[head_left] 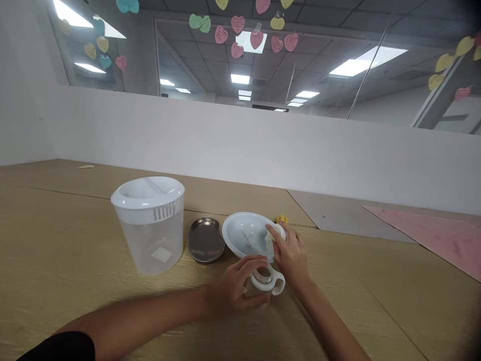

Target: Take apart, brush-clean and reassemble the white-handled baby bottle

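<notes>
My left hand (240, 285) is wrapped round a small clear jar with a white rim and a white curved handle (278, 283); the jar's mouth faces up. Just behind it, my right hand (291, 250) pinches a round white piece, like a lid (277, 232), over the right edge of a white oval bowl (233, 230). Inside the bowl lies a small clear item with a thin stick-like part (248, 235). The fingers of my right hand partly cover the white piece.
A large translucent bucket with a white lid (150, 225) stands on the left. Beside it is a metal kidney-shaped tray (206, 240). A small yellow object (281, 219) sits behind my right hand. A pink sheet (432, 235) lies at the right, before a white wall.
</notes>
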`<state>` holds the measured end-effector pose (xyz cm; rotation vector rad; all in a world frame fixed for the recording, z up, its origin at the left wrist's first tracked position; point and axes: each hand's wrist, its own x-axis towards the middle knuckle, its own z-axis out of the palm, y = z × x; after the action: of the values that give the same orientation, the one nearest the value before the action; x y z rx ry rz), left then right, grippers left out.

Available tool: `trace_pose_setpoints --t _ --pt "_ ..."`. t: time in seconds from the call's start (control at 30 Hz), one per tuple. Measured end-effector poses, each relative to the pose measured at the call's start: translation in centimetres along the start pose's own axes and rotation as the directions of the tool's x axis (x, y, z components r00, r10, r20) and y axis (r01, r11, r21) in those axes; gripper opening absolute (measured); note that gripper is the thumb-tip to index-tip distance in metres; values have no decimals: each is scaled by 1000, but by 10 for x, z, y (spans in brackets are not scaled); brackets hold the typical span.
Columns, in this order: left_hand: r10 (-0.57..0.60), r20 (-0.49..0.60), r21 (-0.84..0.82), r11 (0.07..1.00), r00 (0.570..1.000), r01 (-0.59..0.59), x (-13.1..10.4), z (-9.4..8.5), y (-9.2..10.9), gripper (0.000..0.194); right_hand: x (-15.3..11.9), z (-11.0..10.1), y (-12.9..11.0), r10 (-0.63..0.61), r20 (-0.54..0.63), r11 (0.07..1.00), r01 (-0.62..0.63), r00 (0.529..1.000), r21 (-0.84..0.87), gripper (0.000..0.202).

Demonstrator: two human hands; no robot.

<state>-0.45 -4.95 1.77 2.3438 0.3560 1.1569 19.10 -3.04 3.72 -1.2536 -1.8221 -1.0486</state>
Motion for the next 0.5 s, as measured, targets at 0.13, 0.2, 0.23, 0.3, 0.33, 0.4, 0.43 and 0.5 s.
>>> trace_pose_setpoints --t 0.13,0.2,0.23,0.3,0.33,0.4,0.43,0.5 --pt "1 1 0 1000 1000 -1 0 0 0 51 -4 4 2 24 45 999 -25 999 26 36" --pt "5 0 3 1000 1000 -5 0 0 0 51 -5 6 3 42 63 997 -45 997 55 31" --pt "11 0 6 1000 1000 -11 0 0 0 53 -5 6 3 47 76 997 -52 996 60 29" --pt "32 -7 7 999 999 -32 0 0 0 56 -6 6 3 42 103 998 -47 994 49 29" --pt "42 -15 7 999 999 -42 0 0 0 58 -5 6 3 34 112 998 -39 993 39 30" --pt "37 -22 8 999 999 -37 1 -1 1 58 -5 6 2 19 118 1000 -22 993 22 35" --pt "31 -23 10 999 999 -31 2 -1 2 57 -5 6 2 15 119 1000 -17 993 16 37" --pt "35 -19 17 999 999 -35 3 -2 4 56 -4 6 1 15 125 1000 -15 992 -2 43"
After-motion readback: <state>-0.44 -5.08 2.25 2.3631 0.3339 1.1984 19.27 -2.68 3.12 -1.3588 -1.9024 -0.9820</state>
